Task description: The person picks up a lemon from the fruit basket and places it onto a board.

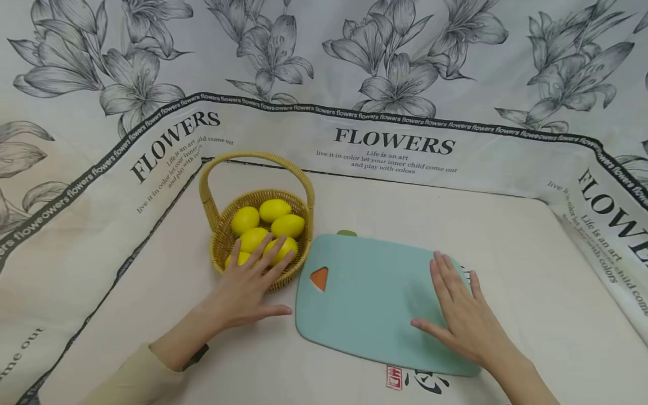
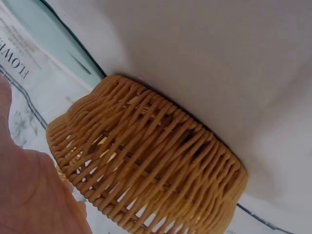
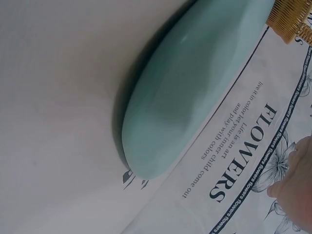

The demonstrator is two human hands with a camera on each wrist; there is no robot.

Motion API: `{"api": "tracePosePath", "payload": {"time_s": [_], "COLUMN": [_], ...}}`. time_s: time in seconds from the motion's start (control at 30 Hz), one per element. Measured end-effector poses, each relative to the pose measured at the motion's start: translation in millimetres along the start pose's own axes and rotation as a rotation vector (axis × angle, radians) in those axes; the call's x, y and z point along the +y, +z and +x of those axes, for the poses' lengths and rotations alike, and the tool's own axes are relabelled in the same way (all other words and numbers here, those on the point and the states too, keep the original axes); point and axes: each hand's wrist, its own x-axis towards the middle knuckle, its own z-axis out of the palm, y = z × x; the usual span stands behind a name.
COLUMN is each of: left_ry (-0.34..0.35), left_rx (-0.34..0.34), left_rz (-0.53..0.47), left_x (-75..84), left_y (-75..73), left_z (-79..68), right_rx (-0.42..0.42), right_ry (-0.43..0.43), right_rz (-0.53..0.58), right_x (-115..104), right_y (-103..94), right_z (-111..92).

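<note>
My left hand (image 1: 249, 289), fingers spread straight, hovers over the near rim of a wicker basket (image 1: 217, 253) with a tall arched handle. Several yellow lemons (image 1: 288, 226) lie inside it, the nearest partly hidden behind my fingers. In the left wrist view the woven side of the basket (image 2: 146, 151) fills the middle, with part of the left hand (image 2: 36, 190) beside it. My right hand (image 1: 463, 315) is held flat above the right end of a light blue-green cutting board (image 1: 364, 292), thumb spread out. The right wrist view shows the board (image 3: 180, 92) and a bit of that hand (image 3: 297, 187).
An orange triangle (image 1: 319, 279) shows at the board's left end, and a small green piece (image 1: 347, 233) sticks out behind its far edge. Dark printed characters (image 1: 430, 381) mark the cloth in front. A flower-printed cloth (image 1: 390, 143) rises behind and at both sides.
</note>
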Motion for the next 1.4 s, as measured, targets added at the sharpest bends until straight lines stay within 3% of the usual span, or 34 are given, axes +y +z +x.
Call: {"api": "tracePosePath", "payload": {"time_s": [0.27,0.53,0.73,1.13,1.4], "left_ry": [-0.079,-0.264,-0.364,-0.417,-0.471], "left_rx": [-0.042,-0.079,-0.101,-0.108,-0.151], "left_rz": [-0.051,-0.141,-0.199,-0.280,-0.407], "left_x": [-9.7,-30.4,-41.9,-42.9,-43.4], "left_y": [2.1,7.2,9.7,6.3,7.2], "left_z": [-7.9,-24.3,-34.5,-38.9,-43.6], "right_rx": [-0.004,-0.012,-0.009,0.002,-0.005], "right_ry": [0.002,0.006,0.007,-0.009,-0.021], "right_rz": [0.014,0.020,0.021,0.018,0.048], "right_x": [-1.0,-2.2,-2.5,-3.7,-5.7], "right_y": [-3.4,-4.0,-3.3,-5.9,-4.1], "right_z": [1.6,1.9,2.0,3.1,5.7]}}
